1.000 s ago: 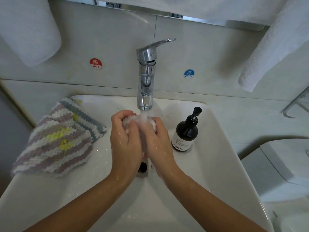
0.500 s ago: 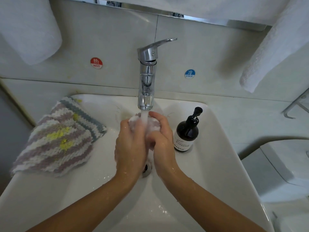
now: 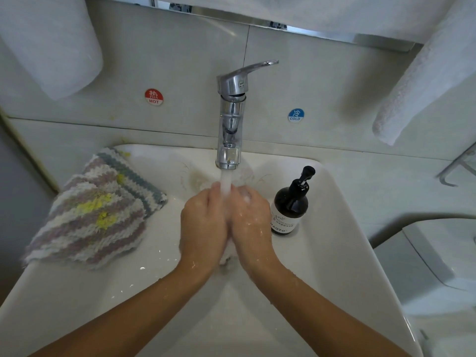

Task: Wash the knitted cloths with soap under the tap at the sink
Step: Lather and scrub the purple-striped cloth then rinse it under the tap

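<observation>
White sink basin (image 3: 334, 253) catches the tap (image 3: 229, 130) stream falling onto the left hand (image 3: 203, 225) and right hand (image 3: 251, 220), pressed together around a soapy white cloth (image 3: 244, 195) to rinse it; striped knitted cloths (image 3: 92, 215) wait left of them.

The polished chrome metal tap (image 3: 230, 130) is mirror-glossy. The white glazed ceramic sink (image 3: 342, 228) is smooth and shiny, beaded with water. The 2 striped knitted cloths in mauve, white, grey and yellow (image 3: 95, 217) look coarse, fuzzy and matt. The dark glossy pump bottle with a white paper label (image 3: 291, 206) looks smooth. The white terry towel (image 3: 422, 81) is nubbly; the wall tiles (image 3: 322, 81) have a satin sheen.
</observation>
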Tool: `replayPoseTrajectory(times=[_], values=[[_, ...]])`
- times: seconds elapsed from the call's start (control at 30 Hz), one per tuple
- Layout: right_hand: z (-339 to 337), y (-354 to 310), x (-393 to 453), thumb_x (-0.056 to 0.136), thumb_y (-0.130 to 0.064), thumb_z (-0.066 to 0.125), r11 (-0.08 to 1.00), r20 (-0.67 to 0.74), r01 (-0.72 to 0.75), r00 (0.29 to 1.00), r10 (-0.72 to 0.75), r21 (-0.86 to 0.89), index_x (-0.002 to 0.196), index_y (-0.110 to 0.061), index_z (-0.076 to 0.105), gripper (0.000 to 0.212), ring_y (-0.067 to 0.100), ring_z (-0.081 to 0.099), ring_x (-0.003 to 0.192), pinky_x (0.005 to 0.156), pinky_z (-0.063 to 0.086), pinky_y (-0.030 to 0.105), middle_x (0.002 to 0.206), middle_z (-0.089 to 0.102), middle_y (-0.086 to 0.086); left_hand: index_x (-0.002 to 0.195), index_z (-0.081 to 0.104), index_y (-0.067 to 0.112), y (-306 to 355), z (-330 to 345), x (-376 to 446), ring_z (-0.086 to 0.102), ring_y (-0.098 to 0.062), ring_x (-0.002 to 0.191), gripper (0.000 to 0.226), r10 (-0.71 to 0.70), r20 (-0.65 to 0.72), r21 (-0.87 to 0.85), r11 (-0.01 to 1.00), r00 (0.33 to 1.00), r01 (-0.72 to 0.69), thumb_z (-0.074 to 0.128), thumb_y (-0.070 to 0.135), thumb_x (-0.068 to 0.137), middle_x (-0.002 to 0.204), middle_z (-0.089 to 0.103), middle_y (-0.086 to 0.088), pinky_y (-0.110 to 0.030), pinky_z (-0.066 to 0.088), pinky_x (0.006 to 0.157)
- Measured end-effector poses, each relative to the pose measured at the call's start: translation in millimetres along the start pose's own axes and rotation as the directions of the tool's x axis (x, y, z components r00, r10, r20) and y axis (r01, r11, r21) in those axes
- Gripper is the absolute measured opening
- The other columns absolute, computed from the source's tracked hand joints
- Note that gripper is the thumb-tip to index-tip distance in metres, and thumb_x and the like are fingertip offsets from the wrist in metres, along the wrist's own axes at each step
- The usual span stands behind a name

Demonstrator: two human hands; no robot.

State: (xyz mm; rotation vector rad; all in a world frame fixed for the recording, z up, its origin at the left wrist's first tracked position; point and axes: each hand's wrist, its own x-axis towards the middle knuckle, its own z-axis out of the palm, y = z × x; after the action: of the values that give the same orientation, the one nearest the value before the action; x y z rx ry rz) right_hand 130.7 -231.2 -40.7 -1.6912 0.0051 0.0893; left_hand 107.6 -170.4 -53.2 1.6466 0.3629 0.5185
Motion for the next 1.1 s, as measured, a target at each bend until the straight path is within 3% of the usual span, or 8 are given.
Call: replayPoseTrajectory(times=[0.17,0.3,0.47,0.57,0.7,0.83,0.97,1.1], values=[[-6.1,1.4,-4.5,0.097,-0.029,0.052,0.990,-0.001,0.136,0.991,-0.136,-0.027,0.076,-0.024,0.045,0.023,-0.001,0.045,0.055,0.058,0.041,0.024,0.056,0.050,-0.018,0.091,0.064,0.015,-1.8,0.2,-1.3,0.066,-0.014,0.069,0.028,0.016,0.014,0.000,1.000,1.000,-0.016,0.043,0.028,0.103,0.072,0.067,0.001,-0.029,0.056,0.061],[-9.7,1.6,-1.8,0.099,-0.026,0.052,0.989,0.082,0.144,0.986,-0.147,0.042,0.098,-0.028,0.051,0.003,0.009,0.064,0.077,0.066,0.052,0.024,0.085,0.067,-0.006,0.100,0.055,0.032,-2.3,0.9,0.1,0.066,-0.003,0.077,0.012,0.036,0.034,0.010,0.999,0.999,-0.036,0.044,0.027,0.103,0.083,0.067,0.014,-0.020,0.055,0.062],[-10.7,4.5,-4.3,0.088,-0.011,0.048,0.989,0.152,0.146,0.977,-0.148,0.026,0.103,-0.032,0.053,0.027,0.016,0.064,0.093,0.076,0.055,0.030,0.102,0.064,0.003,0.100,0.051,0.035,2.7,1.1,-7.8,0.064,0.001,0.074,0.012,-0.018,0.080,-0.037,0.999,0.997,0.021,0.039,0.034,0.103,0.081,0.066,0.016,-0.015,0.052,0.057],[-8.0,4.5,-7.6,0.091,-0.029,0.050,0.993,0.135,0.089,0.986,-0.098,0.076,0.095,-0.030,0.055,0.006,0.008,0.063,0.081,0.072,0.054,0.030,0.087,0.065,-0.007,0.092,0.055,0.030,0.7,0.2,-5.2,0.062,-0.003,0.068,0.022,-0.017,0.031,0.026,1.000,0.999,0.016,0.039,0.039,0.103,0.078,0.064,0.015,-0.025,0.053,0.057],[-1.9,3.6,-7.5,0.097,-0.043,0.050,0.998,0.047,0.016,0.999,-0.018,0.055,0.078,-0.019,0.053,0.030,0.008,0.058,0.067,0.068,0.051,0.033,0.067,0.058,-0.008,0.078,0.062,0.024,-2.1,1.5,-8.5,0.063,-0.008,0.065,0.032,-0.084,-0.013,-0.016,0.996,0.996,0.084,0.045,0.044,0.098,0.073,0.065,0.007,-0.029,0.052,0.060],[-1.3,1.9,-3.9,0.097,-0.030,0.044,0.997,-0.028,0.014,0.999,-0.017,-0.077,0.065,-0.017,0.049,0.035,0.015,0.054,0.071,0.074,0.046,0.041,0.065,0.054,-0.006,0.065,0.062,0.019,-1.1,4.6,-9.6,0.058,-0.005,0.052,0.041,-0.077,-0.041,0.047,0.996,0.996,0.079,0.048,0.041,0.097,0.056,0.062,0.002,-0.023,0.048,0.050],[-5.1,-3.3,-3.0,0.099,-0.022,0.041,0.980,-0.006,0.067,0.998,-0.070,-0.189,0.065,-0.010,0.044,0.036,0.010,0.040,0.060,0.060,0.033,0.031,0.061,0.046,-0.004,0.061,0.061,0.017,-1.8,6.6,-6.7,0.054,-0.002,0.046,0.042,-0.052,-0.023,0.057,0.997,0.998,0.053,0.049,0.030,0.099,0.050,0.058,0.001,-0.013,0.040,0.041],[-4.8,-0.9,-4.4,0.098,-0.022,0.036,0.914,0.097,0.127,0.991,-0.097,-0.385,0.070,-0.007,0.045,0.033,0.021,0.047,0.069,0.068,0.040,0.047,0.070,0.050,0.006,0.060,0.060,0.018,-6.1,5.6,-7.7,0.055,-0.002,0.046,0.041,-0.067,-0.001,0.099,0.993,0.998,0.067,0.049,0.027,0.099,0.048,0.057,0.005,-0.011,0.038,0.041]])
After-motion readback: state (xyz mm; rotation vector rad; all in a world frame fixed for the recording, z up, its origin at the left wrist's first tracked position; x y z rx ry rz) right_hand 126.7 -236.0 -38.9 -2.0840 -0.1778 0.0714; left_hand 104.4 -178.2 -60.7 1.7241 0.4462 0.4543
